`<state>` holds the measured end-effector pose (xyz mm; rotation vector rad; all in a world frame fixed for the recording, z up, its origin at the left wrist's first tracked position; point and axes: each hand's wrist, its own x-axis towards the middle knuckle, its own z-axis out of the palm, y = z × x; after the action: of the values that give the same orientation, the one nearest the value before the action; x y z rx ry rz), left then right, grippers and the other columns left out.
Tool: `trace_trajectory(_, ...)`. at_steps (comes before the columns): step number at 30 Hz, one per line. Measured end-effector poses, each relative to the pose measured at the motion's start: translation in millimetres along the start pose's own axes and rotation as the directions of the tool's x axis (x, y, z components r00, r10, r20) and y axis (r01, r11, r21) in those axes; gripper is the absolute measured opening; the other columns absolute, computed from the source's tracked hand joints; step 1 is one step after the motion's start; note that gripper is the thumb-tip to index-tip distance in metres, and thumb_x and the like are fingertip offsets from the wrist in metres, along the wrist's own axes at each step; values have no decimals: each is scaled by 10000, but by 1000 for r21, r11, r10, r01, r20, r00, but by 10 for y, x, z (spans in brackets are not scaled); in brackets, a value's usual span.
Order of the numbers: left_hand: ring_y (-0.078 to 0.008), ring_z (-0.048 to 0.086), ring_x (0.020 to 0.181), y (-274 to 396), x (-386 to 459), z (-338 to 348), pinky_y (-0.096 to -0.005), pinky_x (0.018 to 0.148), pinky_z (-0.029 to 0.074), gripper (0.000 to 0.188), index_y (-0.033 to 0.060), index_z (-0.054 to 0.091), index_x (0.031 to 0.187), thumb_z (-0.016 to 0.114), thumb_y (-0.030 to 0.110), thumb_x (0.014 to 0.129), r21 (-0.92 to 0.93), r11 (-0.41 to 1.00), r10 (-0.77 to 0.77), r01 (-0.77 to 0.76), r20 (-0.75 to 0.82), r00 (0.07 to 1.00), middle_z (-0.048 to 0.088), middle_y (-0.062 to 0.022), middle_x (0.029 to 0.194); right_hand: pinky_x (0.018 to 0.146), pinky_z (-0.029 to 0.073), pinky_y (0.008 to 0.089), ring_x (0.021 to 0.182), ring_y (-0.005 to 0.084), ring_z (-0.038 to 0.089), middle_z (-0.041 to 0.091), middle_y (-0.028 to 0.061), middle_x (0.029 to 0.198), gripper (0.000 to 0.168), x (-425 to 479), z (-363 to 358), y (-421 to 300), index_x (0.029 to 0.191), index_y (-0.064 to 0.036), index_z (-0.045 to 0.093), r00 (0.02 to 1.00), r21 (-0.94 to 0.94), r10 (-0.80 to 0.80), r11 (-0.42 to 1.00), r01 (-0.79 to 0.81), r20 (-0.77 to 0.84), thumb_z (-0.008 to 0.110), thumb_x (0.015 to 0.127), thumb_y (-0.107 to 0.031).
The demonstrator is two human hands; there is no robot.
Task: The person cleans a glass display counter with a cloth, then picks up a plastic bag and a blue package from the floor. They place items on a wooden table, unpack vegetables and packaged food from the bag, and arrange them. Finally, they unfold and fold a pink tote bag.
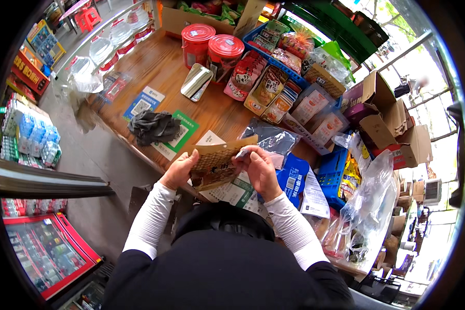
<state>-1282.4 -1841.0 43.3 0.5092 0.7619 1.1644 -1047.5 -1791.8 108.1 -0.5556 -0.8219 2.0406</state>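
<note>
My left hand [181,169] grips the left end of a brown printed snack packet [217,162], held above the wooden counter's near edge. At the packet's right end is my right hand [260,170], its fingers pinching a small greyish-white piece [242,154] that I cannot identify. Under the packet lie printed papers [232,193]. A crumpled dark cloth [153,127] rests on the counter to the left, partly over a green code card [184,130]. Beyond the packet, a clear plastic bag [273,135] lies on the counter, and a blue printed package [293,176] is right of my right hand.
Two red-lidded tubs [225,50] and a smartphone [197,82] stand or lie farther back on the wooden counter [151,58]. Snack boxes [269,89], a blue crate [331,174], loose plastic bags [364,213] and open cartons [387,120] crowd the right side.
</note>
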Motion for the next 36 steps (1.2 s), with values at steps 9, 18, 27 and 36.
trace_trajectory(9, -170, 559, 1030, 12, -60, 151, -309, 906, 440, 541, -25, 482, 1226, 355, 435, 972, -62, 992, 107, -107, -5, 994, 570, -94, 1182, 672, 438, 191, 734, 37, 528, 604, -19, 798, 113, 1, 123, 361, 917, 12, 607, 996, -650, -65, 760, 9, -62, 608, 859, -84)
trace_trajectory(18, -116, 569, 900, 44, -82, 142, -267, 805, 460, 550, -16, 549, 1143, 372, 471, 959, 87, 978, 197, -189, -91, 976, 619, -59, 1032, 597, 467, 237, 631, 100, 598, 643, 58, 707, 117, 174, 384, 520, 878, -15, 652, 955, -860, -286, 503, 82, -76, 646, 803, -104)
trace_trajectory(27, -27, 489, 606, 191, -111, 213, -184, 524, 387, 202, 41, 623, 973, 629, 218, 876, 380, 908, 202, -174, -34, 979, 581, 44, 751, 624, 491, 306, 688, 229, 649, 664, 103, 776, 135, 287, 408, 509, 862, -61, 668, 933, -936, -357, 342, 84, -47, 643, 792, -174)
trace_trajectory(36, -29, 465, 566, 117, -12, 296, -188, 491, 373, 180, 37, 637, 941, 639, 201, 868, 409, 877, 334, -253, -139, 932, 560, 53, 696, 577, 493, 328, 631, 233, 646, 667, 112, 743, 294, 230, 405, 309, 1040, -51, 633, 909, -994, -408, 17, 104, 88, 657, 797, -213)
